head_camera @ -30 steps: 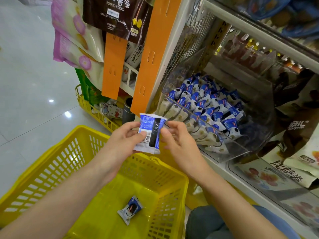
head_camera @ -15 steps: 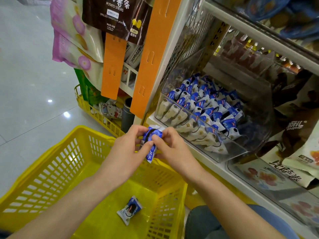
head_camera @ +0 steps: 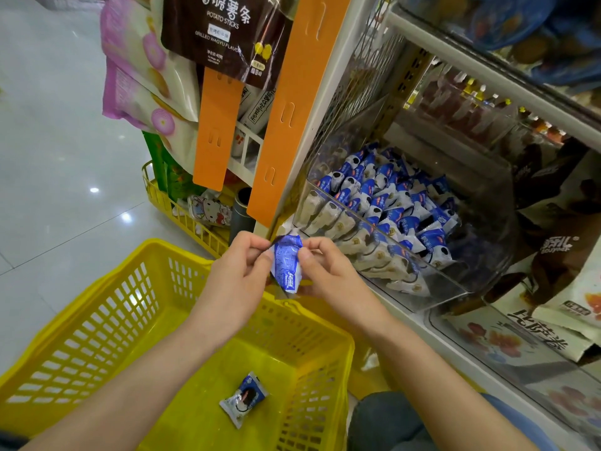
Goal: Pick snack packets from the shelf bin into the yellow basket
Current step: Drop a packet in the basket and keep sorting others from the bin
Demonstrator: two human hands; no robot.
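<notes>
Both hands, left hand [head_camera: 239, 275] and right hand [head_camera: 328, 278], pinch one blue snack packet [head_camera: 286, 263] above the yellow basket [head_camera: 97, 320], one packet [head_camera: 244, 398] already inside, clear shelf bin [head_camera: 461, 278] nearly full.

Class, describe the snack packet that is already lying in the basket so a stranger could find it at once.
Start at the yellow basket in the foreground. On its floor lies a single blue-and-white packet, the only packet there; the other loose one is held up between both hands.
</notes>
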